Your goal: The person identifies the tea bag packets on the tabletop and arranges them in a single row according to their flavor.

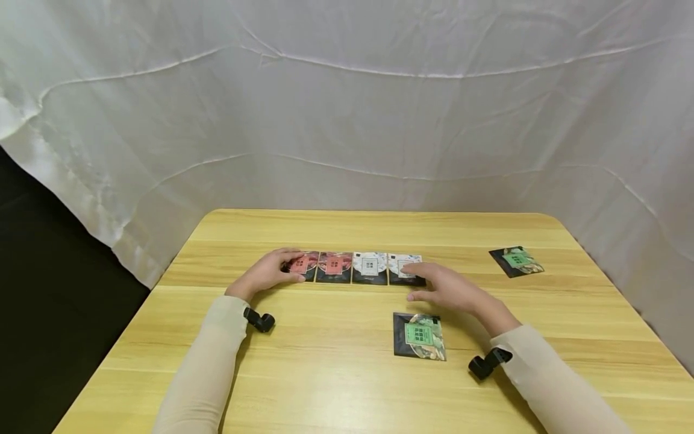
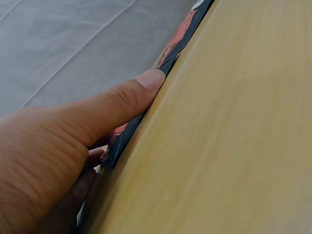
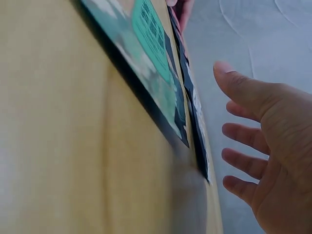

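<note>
A row of flat packets lies across the table. Two are red-and-black, the left-end packet (image 1: 308,265) and its neighbour (image 1: 334,266); two are white-and-black, an inner packet (image 1: 370,267) and the right-end one (image 1: 400,260). At the left end, my left hand (image 1: 269,270) holds the red packet by its edges, thumb along the near edge (image 2: 152,80) and fingers around the far side, partly hidden. My right hand (image 1: 452,288) is spread with relaxed fingers over the right-end white packet, apart from it in the right wrist view.
A green-and-black packet (image 1: 418,336) lies nearer me, below the right hand. Another green packet (image 1: 516,261) lies tilted at the far right of the wooden table (image 1: 325,374). Pale cloth (image 1: 347,120) hangs behind the table. Each wrist carries a small black camera.
</note>
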Demonstrator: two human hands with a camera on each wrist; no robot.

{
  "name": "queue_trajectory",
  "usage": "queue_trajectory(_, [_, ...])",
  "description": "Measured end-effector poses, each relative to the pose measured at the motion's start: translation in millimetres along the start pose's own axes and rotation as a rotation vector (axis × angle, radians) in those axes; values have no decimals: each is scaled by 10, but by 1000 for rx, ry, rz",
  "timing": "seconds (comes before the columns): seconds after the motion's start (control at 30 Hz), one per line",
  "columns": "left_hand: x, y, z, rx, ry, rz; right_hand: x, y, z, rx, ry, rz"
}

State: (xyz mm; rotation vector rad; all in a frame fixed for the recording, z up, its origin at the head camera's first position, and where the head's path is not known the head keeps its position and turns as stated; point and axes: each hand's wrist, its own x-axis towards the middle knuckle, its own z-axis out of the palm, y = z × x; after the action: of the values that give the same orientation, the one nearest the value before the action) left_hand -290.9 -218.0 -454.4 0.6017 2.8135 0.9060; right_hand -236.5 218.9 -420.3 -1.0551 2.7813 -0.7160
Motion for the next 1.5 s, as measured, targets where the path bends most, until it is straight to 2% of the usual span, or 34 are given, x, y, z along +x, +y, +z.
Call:
queue_trajectory(0.2, [-5,26,-28,3,-9,2,-137,-54,48,18,18,4])
queue_trajectory(0.6, [-10,35,-19,1,-3,4,-324,-143,86,98,-31,36])
queue_trajectory(0.8, [-18,40,-19,5,4,16,-397,-187,95,73,-53,-20])
queue_trajectory(0.97, [-20,26,-12,13,5,19,-446,-237,94,80,-78,-33])
queue_trajectory(1.5, [-12,14,-13,25,14,19,-475,-321,152,-31,-126,-82])
